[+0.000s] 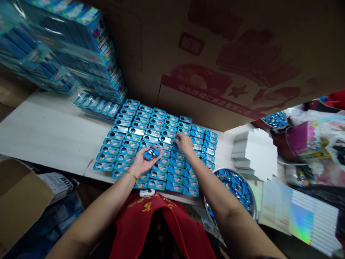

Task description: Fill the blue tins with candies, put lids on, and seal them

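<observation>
Red apron at 6 o'clock; at 11, your left hand cups blue caps, half open, seemingly against spilling. Your right hand bunches its fingers over packs at 12; grip unclear.

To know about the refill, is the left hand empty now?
No, several small round blue pieces lie in the left hand.

Stretches left to right as a white table, carrying close rows of small blue boxes across the middle. Supports plastic-wrapped blue packs at far left, a large printed carton behind the rows, and stepped white stacks at right.
</observation>
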`<act>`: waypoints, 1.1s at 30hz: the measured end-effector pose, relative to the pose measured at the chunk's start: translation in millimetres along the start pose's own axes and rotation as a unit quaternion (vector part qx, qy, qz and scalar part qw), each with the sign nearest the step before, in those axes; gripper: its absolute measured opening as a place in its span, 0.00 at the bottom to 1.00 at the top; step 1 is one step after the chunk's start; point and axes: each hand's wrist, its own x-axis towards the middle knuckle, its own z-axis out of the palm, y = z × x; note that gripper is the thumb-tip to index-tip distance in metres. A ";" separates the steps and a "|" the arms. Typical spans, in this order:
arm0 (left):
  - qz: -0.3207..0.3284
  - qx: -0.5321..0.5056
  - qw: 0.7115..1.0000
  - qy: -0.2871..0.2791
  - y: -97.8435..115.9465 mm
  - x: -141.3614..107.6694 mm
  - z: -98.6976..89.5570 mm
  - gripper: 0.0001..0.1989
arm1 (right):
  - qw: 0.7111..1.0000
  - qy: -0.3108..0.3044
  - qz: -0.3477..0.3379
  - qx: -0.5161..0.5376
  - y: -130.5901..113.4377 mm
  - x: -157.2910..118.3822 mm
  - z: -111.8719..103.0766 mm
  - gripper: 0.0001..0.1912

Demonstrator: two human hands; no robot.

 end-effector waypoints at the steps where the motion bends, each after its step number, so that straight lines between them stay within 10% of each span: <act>1: 0.002 0.002 1.000 0.002 0.3 1.5 0.2 0.11 | 0.997 0.015 -0.056 0.048 -5.7 -10.1 3.2 0.12; 6: 0.024 0.005 0.999 0.034 -3.1 12.9 5.8 0.07 | 0.961 -0.027 -0.208 0.181 -29.7 -33.8 23.4 0.13; 16: 0.007 -0.021 0.999 0.049 -5.9 21.5 6.5 0.05 | 0.957 0.065 -0.105 0.262 -10.8 -26.1 28.2 0.07; 24: -0.021 0.052 0.998 0.020 8.5 17.7 5.8 0.07 | 0.994 0.010 0.065 0.090 39.1 40.4 -1.7 0.06; 33: -0.031 0.049 0.998 0.029 12.3 9.0 -13.6 0.09 | 0.977 -0.109 0.143 -0.112 20.7 72.9 -13.3 0.23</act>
